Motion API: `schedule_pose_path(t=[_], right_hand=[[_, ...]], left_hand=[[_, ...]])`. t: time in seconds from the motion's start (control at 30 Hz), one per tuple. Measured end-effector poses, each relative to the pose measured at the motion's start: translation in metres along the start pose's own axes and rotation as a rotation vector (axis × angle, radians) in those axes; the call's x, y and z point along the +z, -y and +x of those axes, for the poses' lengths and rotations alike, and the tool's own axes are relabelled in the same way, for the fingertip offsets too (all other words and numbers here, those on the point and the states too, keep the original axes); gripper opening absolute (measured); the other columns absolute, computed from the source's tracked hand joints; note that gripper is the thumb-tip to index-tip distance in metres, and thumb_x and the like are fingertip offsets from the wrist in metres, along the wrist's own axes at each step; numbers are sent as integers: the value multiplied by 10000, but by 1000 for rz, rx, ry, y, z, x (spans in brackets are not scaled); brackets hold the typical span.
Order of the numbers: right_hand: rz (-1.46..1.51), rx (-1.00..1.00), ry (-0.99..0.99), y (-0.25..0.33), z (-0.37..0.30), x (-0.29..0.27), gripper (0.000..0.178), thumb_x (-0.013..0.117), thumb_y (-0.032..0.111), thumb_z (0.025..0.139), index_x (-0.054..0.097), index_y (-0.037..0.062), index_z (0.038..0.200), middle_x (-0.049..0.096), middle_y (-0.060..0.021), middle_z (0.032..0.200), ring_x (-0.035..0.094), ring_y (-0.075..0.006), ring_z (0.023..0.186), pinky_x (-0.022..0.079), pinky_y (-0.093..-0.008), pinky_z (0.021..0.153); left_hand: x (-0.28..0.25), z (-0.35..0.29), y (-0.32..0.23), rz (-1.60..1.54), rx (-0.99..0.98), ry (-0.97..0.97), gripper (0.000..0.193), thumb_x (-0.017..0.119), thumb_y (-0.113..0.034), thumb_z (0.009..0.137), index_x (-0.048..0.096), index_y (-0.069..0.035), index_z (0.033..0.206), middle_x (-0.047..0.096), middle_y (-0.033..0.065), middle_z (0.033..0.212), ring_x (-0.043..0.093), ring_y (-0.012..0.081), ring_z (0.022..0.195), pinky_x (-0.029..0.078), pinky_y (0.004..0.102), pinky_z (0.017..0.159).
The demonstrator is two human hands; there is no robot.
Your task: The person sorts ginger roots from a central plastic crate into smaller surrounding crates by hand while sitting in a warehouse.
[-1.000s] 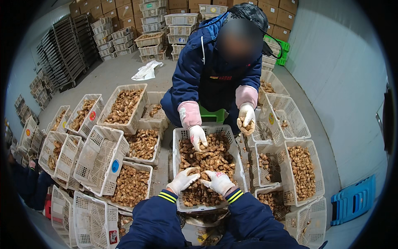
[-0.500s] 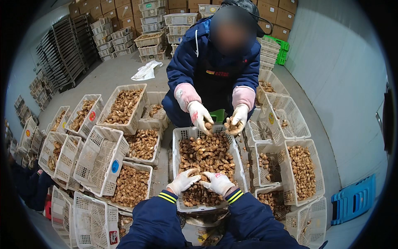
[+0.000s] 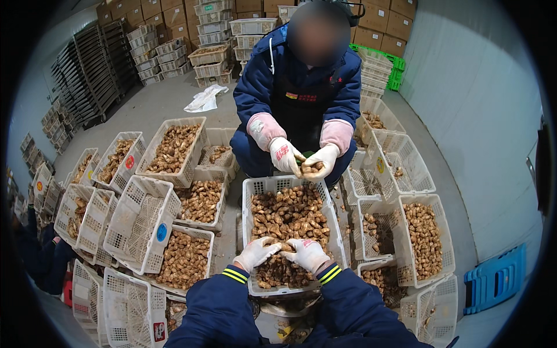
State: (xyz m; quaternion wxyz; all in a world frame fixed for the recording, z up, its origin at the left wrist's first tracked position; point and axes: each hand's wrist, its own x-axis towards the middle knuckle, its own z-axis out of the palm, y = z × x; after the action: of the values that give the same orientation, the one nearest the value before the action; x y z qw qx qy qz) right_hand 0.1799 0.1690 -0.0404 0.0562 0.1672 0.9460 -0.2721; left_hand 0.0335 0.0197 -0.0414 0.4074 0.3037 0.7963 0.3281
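Both my hands wear white gloves and hover over the near half of a white crate (image 3: 249, 223) filled with small brown lumps (image 3: 288, 211), which look like mushrooms or tubers. My left hand (image 3: 258, 253) and my right hand (image 3: 306, 254) meet fingertip to fingertip, closed on a brown lump (image 3: 287, 247) between them. The fingers partly cover it, so its exact kind cannot be made out. Across the crate a co-worker's gloved hands (image 3: 306, 162) come together on similar brown lumps above the far rim.
A person in a dark blue jacket (image 3: 255, 87) squats opposite. Crates of brown lumps flank me, including a full one (image 3: 426, 238) at right and an empty tilted one (image 3: 139, 217) at left. Blue plastic stools (image 3: 496, 278) stand by the right wall. Stacked crates and cartons line the back.
The co-worker's hands have moved from apart to together, and the co-worker's body has shifted slightly. My own hands stay almost in place, fingers shifting slightly round the lump.
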Motion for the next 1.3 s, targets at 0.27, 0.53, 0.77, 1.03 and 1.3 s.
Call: schedule_pose_path(t=[0.27, 0.53, 0.77, 1.03, 1.3], right_hand=[[447, 39, -37, -3, -13, -22, 447, 698, 428, 893, 677, 100, 1196, 725, -116, 903, 698, -251, 812, 526, -341, 726], [104, -207, -412, -7, -2, 0, 422, 698, 399, 880, 668, 104, 1181, 709, -129, 1058, 685, -299, 958, 540, -378, 805], [468, -60, -257, 8, -11, -16, 458, 694, 371, 915, 642, 48, 1237, 721, -113, 920, 686, -180, 771, 533, -306, 715], [1298, 84, 99, -7, -2, 12, 452, 544, 331, 1035, 573, -37, 1297, 676, -34, 1131, 617, -125, 983, 486, -259, 896], [1734, 64, 61, 34, 3, 10, 406, 542, 339, 1033, 574, 2, 1257, 683, -99, 1156, 696, -175, 893, 552, -286, 809]], left_hand=[[-8, -1, -13, -348, 23, 140, 549, 608, -377, 983, 538, 18, 1358, 648, 65, 1192, 628, 127, 950, 505, 250, 773], [-5, 16, 27, -540, 57, 118, 580, 596, -413, 977, 529, 3, 1374, 655, 67, 1174, 643, 109, 844, 505, 254, 599], [-13, -11, -7, -1079, -142, 161, 470, 557, -464, 989, 616, -88, 1265, 693, 47, 1032, 675, 163, 867, 456, 224, 597], [-11, 8, 1, -1575, 82, -35, 547, 420, -509, 1022, 621, -55, 1252, 658, 158, 1214, 665, 233, 904, 552, 311, 674], [-8, -1, -12, -1736, 44, 101, 574, 330, -530, 1037, 588, -95, 1308, 632, 147, 1290, 630, 326, 1103, 518, 495, 925]])
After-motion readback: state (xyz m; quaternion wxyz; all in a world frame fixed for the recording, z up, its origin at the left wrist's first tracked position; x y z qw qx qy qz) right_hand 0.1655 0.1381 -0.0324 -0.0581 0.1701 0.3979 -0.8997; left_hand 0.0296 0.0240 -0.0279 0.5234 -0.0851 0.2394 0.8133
